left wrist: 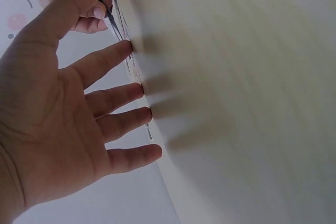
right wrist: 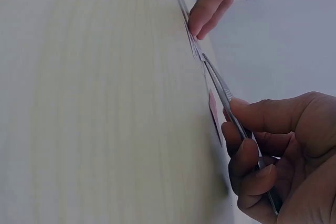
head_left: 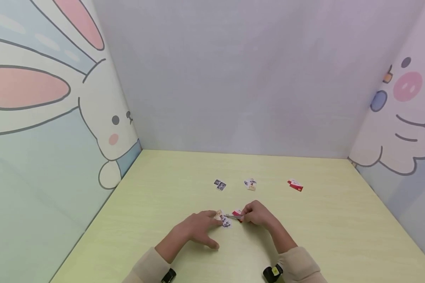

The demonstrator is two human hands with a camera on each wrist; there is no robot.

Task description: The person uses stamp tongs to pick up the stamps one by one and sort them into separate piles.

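My right hand point(head_left: 257, 214) grips metal tweezers point(right wrist: 227, 94) between thumb and curled fingers. Their tips point left, right at a small cluster of stamp-like paper pieces point(head_left: 226, 223) with purple and tan prints. Spread over the table, my left hand point(head_left: 200, 228) touches the left side of that cluster with its fingertips, the thumb held apart. Part of the cluster is hidden under these fingers. A red-and-white paper piece point(head_left: 236, 213) lies just right of the cluster, partly covered by the tweezers and close to the right fingertips.
Farther back on the pale wood-grain table point(head_left: 184, 169) lie three small groups of paper pieces: dark grey ones point(head_left: 221, 186) at left, purple-and-tan ones point(head_left: 250, 183) in the middle, red-and-white ones point(head_left: 296, 186) at right. Cartoon-printed side walls point(head_left: 92, 118) and a plain back wall point(head_left: 241, 78) surround the table.
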